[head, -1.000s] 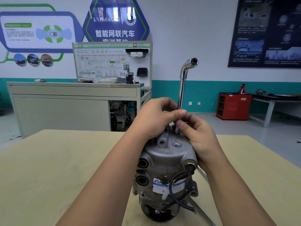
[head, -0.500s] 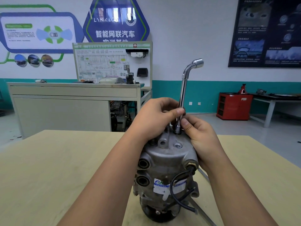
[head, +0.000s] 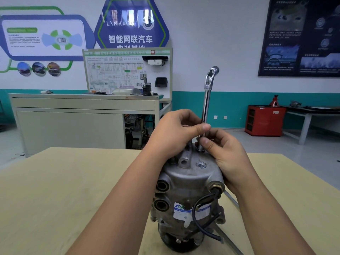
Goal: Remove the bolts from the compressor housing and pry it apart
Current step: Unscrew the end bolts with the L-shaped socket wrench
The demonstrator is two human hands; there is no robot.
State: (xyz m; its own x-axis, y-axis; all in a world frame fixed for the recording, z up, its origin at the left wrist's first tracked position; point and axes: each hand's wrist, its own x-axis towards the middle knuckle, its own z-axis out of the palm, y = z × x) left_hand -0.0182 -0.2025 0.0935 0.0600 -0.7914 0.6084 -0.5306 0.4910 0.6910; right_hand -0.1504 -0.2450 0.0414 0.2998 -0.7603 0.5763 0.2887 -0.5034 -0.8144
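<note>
Atop the compressor housing (head: 184,179), left hand (head: 173,133) and right hand (head: 226,153) pinch the upright wrench (head: 206,105); a black cable (head: 194,212) loops below.

Dull grey compressor housing (head: 185,179) (label (head: 179,212) seemingly white and blue), chrome wrench (head: 207,100), black cable (head: 193,217), pale beige table (head: 55,190).

Pale wooden table (head: 55,190), compressor (head: 185,181) standing on end on it, thin metal bar (head: 233,200) lying just beside
</note>
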